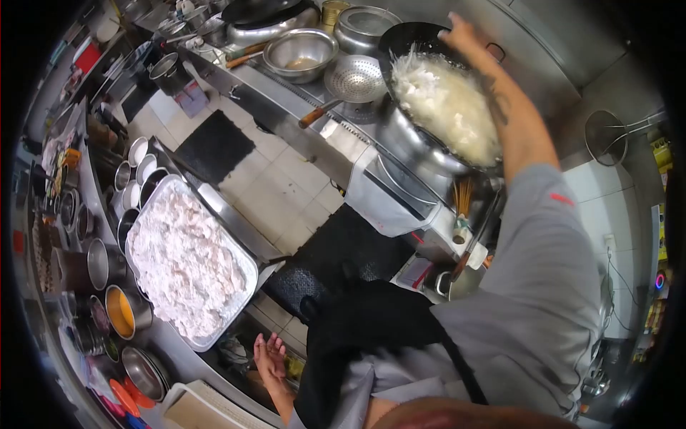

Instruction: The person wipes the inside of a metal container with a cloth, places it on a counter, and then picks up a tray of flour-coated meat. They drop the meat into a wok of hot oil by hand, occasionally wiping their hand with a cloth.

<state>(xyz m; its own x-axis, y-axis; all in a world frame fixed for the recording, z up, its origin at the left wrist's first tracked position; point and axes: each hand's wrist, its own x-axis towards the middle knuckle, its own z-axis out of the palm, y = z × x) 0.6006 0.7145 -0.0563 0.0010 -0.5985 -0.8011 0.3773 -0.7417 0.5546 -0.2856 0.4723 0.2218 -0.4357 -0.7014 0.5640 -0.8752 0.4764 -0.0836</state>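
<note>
My right hand (461,36) reaches over the far rim of a large black wok (404,36), fingers apart, with nothing visible in it. Pale, floury pieces (446,100) lie in the wok amid foaming, bubbling oil. Low beside my body, my left hand (270,354) hangs open, its fingers loosely curled and holding nothing. Near it, on the counter to the left, sits a big metal tray (250,270) heaped with white, flour-coated pieces (186,257), which look like raw meat.
Along the stove stand a perforated strainer (355,79) with a wooden handle and a steel bowl (301,56). A wire skimmer (606,138) hangs at the right. Several metal containers, one with orange contents (121,312), crowd the left counter. Black mats (336,257) cover parts of the tiled floor.
</note>
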